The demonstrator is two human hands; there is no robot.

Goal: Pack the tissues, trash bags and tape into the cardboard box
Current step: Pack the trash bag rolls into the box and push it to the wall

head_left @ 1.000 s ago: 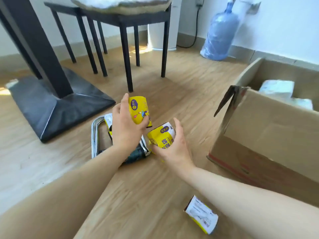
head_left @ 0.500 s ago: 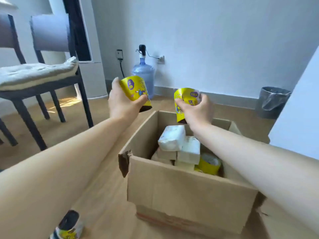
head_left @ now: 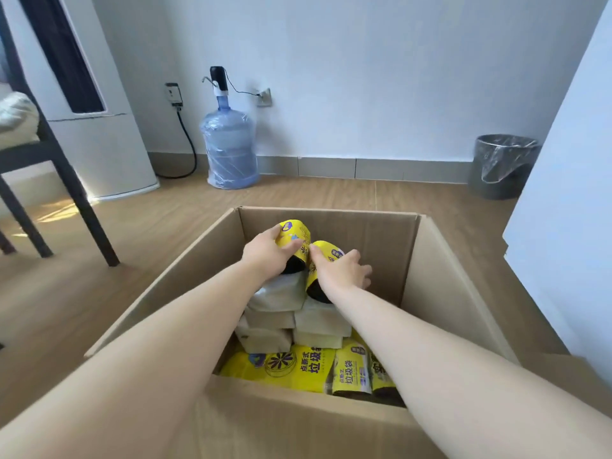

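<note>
An open cardboard box (head_left: pixel 440 260) stands on the wooden floor right below me. Both my arms reach into it. My left hand (head_left: pixel 265 253) grips a yellow trash bag roll (head_left: pixel 296 231) near the far wall. Beside it, my right hand (head_left: pixel 341 271) holds a second yellow trash bag roll (head_left: pixel 326 251). Both rolls sit just above a stack of white tissue packs (head_left: pixel 281 309). More yellow trash bag rolls (head_left: pixel 311 367) lie along the near wall of the box. No tape is in view.
A blue water bottle with a pump (head_left: pixel 228 150) stands against the back wall. A grey bin with a plastic liner (head_left: pixel 501 165) is at the right. Black chair legs (head_left: pixel 79 200) and a white appliance (head_left: pixel 109 134) are at the left.
Both hands lifted the two yellow rolls from the floor, carried them over the box and lowered them inside onto the tissue stack. My view now looks straight down into the box.
</note>
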